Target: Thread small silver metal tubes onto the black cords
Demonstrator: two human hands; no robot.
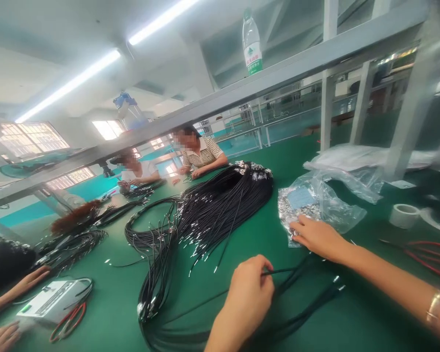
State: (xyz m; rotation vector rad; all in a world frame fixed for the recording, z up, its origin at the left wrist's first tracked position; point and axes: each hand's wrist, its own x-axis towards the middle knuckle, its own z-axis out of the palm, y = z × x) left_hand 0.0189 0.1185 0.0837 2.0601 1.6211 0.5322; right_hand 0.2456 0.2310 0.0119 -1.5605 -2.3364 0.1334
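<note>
At lower centre, the left hand [251,288] pinches a likely limp cable [283,271], best held near its tip; the right hand [319,237] half-curls, its hold unclear.

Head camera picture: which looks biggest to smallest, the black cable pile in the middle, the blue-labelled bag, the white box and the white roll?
Largest to smallest here:
1. Black cable pile
2. Blue-labelled bag
3. White box
4. White roll

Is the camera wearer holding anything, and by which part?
The left hand pinches a black cord, though how near an end is unclear. The right hand is at the plastic bag; whether it grips anything can't be told.
</note>
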